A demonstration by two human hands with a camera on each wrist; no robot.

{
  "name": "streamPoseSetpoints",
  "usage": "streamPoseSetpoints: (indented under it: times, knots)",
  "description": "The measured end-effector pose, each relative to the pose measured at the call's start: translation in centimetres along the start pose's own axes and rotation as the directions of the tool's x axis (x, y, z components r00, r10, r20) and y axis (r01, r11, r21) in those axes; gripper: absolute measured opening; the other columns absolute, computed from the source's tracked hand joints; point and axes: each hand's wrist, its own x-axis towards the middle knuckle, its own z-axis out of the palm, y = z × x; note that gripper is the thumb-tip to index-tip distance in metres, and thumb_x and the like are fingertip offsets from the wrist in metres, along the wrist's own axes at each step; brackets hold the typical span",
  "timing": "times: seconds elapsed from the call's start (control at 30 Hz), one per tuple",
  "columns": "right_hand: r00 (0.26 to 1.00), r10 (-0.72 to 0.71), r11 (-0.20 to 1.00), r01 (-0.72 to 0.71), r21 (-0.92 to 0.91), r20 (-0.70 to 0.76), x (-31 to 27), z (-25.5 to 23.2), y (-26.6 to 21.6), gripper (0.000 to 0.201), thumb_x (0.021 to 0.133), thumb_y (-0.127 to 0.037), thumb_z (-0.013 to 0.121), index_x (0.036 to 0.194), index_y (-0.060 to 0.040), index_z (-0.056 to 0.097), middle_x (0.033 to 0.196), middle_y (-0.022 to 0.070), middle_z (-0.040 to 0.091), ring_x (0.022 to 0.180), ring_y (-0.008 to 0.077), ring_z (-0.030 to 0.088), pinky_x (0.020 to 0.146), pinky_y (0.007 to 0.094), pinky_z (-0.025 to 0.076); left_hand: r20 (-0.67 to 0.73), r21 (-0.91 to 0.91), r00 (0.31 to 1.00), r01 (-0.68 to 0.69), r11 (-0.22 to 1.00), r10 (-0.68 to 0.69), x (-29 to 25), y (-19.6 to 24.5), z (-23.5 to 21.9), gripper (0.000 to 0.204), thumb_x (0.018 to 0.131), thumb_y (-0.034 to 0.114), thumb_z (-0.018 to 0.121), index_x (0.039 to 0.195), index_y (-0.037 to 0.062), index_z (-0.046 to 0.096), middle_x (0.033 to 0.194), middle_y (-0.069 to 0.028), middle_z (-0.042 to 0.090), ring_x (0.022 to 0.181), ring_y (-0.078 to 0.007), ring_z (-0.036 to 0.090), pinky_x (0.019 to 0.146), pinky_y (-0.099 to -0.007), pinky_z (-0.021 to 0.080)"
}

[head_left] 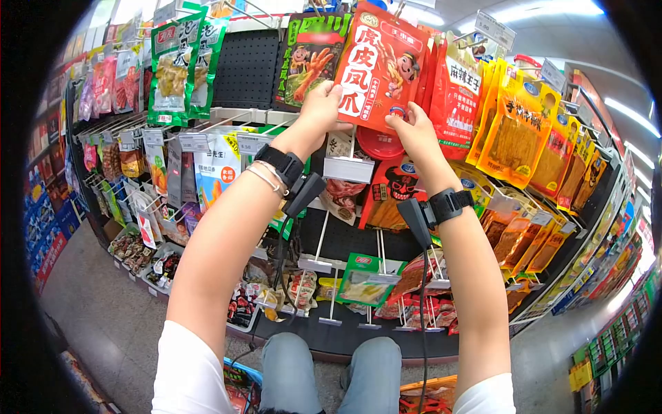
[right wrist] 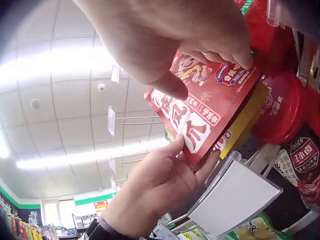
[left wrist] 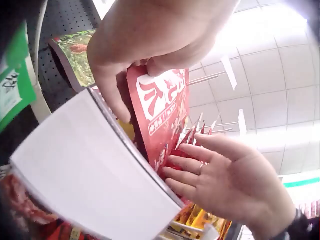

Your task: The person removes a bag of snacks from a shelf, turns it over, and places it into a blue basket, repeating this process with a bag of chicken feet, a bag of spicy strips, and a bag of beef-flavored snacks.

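A red snack bag (head_left: pixel 389 62) with large white characters hangs high at the front of the rack. My left hand (head_left: pixel 322 109) pinches its lower left corner, thumb on the front and fingers behind, as the right wrist view shows. At the bag's lower right, my right hand (head_left: pixel 416 130) has its thumb over the front. In the left wrist view, the right hand's fingers (left wrist: pixel 192 165) lie loosely extended along the bag's edge. A yellow pack (right wrist: pixel 245 127) shows behind the red bag in the right wrist view.
A green-black snack bag (head_left: pixel 310 62) hangs to the left, more red bags (head_left: pixel 455 96) and yellow bags (head_left: pixel 520 131) to the right. Below the hands are a white price tag holder (head_left: pixel 349 169), a red round lid (head_left: pixel 380 143) and several protruding hooks.
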Motion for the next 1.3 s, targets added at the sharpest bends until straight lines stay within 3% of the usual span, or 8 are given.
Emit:
streamPoseSetpoints:
  times: [0.07,0.17,0.3,0.43,0.7,0.9,1.13,1.3]
  knots:
    - [0.994,-0.099,0.993,0.095,-0.07,-0.056,1.3,0.1,2.8,0.068,0.075,-0.023,0.066,0.129,0.0088,0.037,0.117,0.0211,0.056,0.106,0.0228,0.057,0.089,0.03,0.044,0.001,-0.017,1.0,-0.027,0.999,0.027,-0.6,0.8,-0.4,0.028,0.098,0.027,0.037,0.116,0.0081,0.047,0.104,-0.0047,0.06,0.089,-0.0155,0.063,0.067,-0.0339,0.058]
    - [0.993,-0.101,0.994,0.104,0.046,-0.06,0.6,-0.7,1.3,0.063,0.077,-0.018,0.066,0.126,0.0101,0.039,0.116,0.02,0.057,0.104,0.0209,0.058,0.087,0.0287,0.045,0.006,-0.025,0.998,-0.055,0.998,0.055,-1.7,1.8,-0.7,0.028,0.098,0.028,0.036,0.116,0.0085,0.047,0.103,-0.0041,0.06,0.088,-0.0151,0.063,0.065,-0.0331,0.058]
    - [0.999,-0.029,0.91,0.036,0.413,-0.023,-1.5,-2.1,-3.0,0.037,0.083,-0.01,0.063,0.114,0.0052,0.049,0.093,0.0093,0.067,0.079,0.0099,0.062,0.066,0.022,0.049,0.033,-0.087,0.998,-0.053,0.995,0.056,-3.9,2.7,-0.7,0.028,0.098,0.028,0.036,0.116,0.0093,0.046,0.103,-0.0044,0.061,0.089,-0.0154,0.063,0.068,-0.0343,0.058]
    - [0.994,-0.096,0.823,0.104,0.558,-0.044,-3.1,-3.3,-5.3,0.03,0.085,-0.011,0.064,0.109,0.0023,0.052,0.094,0.0101,0.066,0.079,0.0099,0.063,0.068,0.023,0.051,0.06,-0.188,0.993,-0.085,0.978,0.098,-5.9,3.7,0.0,0.028,0.098,0.028,0.037,0.116,0.0087,0.046,0.105,-0.0054,0.061,0.091,-0.0168,0.063,0.072,-0.037,0.056]
    - [0.989,-0.129,0.789,0.148,0.596,-0.076,-5.2,-4.4,-7.9,0.031,0.085,-0.01,0.063,0.111,0.0029,0.05,0.097,0.0111,0.064,0.08,0.0117,0.063,0.071,0.0249,0.052,0.098,-0.28,0.981,-0.132,0.951,0.165,-8.0,5.3,0.4,0.03,0.097,0.028,0.042,0.118,0.0065,0.046,0.107,-0.0068,0.061,0.094,-0.0183,0.063,0.076,-0.0401,0.055]
    - [0.996,-0.036,0.799,-0.02,0.601,0.08,-11.6,-3.4,-5.5,0.033,0.086,-0.011,0.061,0.114,0.0037,0.049,0.102,0.0084,0.062,0.086,0.0095,0.061,0.077,0.0246,0.05,0.274,-0.333,0.958,0.01,0.943,0.086,-12.6,2.0,-2.3,0.039,0.09,0.017,0.057,0.122,-0.0006,0.045,0.111,-0.0083,0.06,0.096,-0.0127,0.062,0.082,-0.0285,0.051]
    - [0.928,0.194,0.776,-0.344,0.528,0.32,-21.1,-1.3,-1.8,0.036,0.086,-0.005,0.06,0.118,0.0027,0.046,0.108,0.0098,0.061,0.095,0.0118,0.06,0.081,0.0271,0.05,0.078,-0.19,0.984,0.173,0.966,-0.16,-22.0,-3.3,-4.7,0.045,0.081,0.01,0.067,0.119,0.0003,0.046,0.107,-0.0071,0.061,0.091,-0.0111,0.062,0.077,-0.0269,0.053]
    - [0.777,0.296,0.699,-0.573,0.428,0.556,-27.8,-0.3,3.6,0.041,0.083,-0.002,0.063,0.12,0.0036,0.047,0.109,0.0099,0.061,0.095,0.0129,0.06,0.082,0.0267,0.049,0.006,-0.175,0.956,0.29,0.941,-0.294,-28.7,-9.5,-6.8,0.046,0.078,0.006,0.069,0.118,0.0012,0.047,0.108,-0.0062,0.061,0.092,-0.0114,0.061,0.08,-0.0272,0.051]
